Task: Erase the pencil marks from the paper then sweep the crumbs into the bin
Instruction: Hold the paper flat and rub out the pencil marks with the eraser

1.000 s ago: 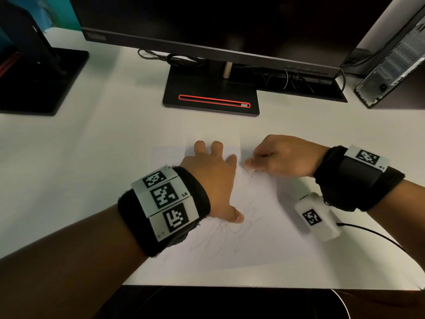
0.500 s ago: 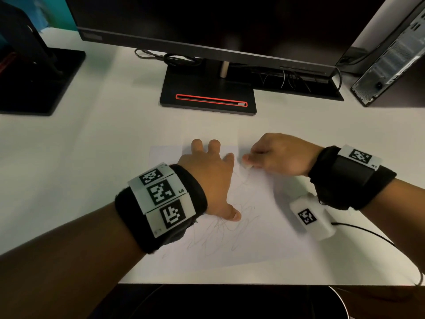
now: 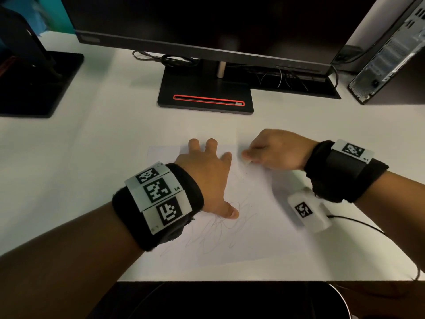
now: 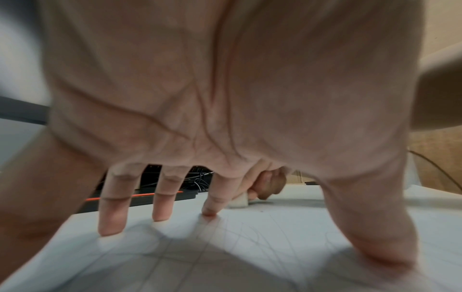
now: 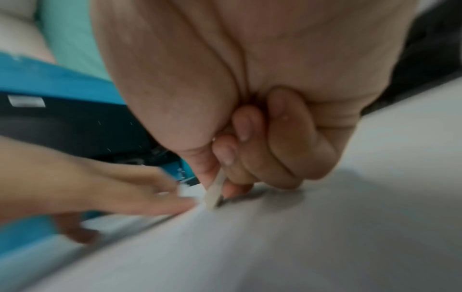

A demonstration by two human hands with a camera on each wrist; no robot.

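Note:
A white sheet of paper [image 3: 259, 236] with grey pencil scribbles [image 3: 220, 233] lies on the white desk [image 3: 69, 157] near its front edge. My left hand [image 3: 207, 178] presses flat on the sheet, fingers spread and straight; its fingertips [image 4: 160, 215] touch the paper [image 4: 250, 247]. My right hand [image 3: 273, 153] pinches a small white eraser [image 3: 247, 162] at the sheet's far right part, just right of the left index finger. The eraser [image 5: 215, 192] stands on its edge on the paper, held between thumb and fingers. It also shows as a white block [image 4: 238, 201] beyond my left fingers. A few dark crumbs [image 4: 261, 211] lie beside it.
A black monitor stand [image 3: 207, 93] with a red-rimmed slot sits behind the paper, cables [image 3: 170, 58] behind it. Another black stand [image 3: 34, 81] is at far left, a computer case [image 3: 391, 54] at far right. A curved rim [image 3: 340, 300] shows below the desk's front edge.
My right hand has shifted slightly up and away over the paper's far right part with the eraser. The left hand stays pressed in the same place.

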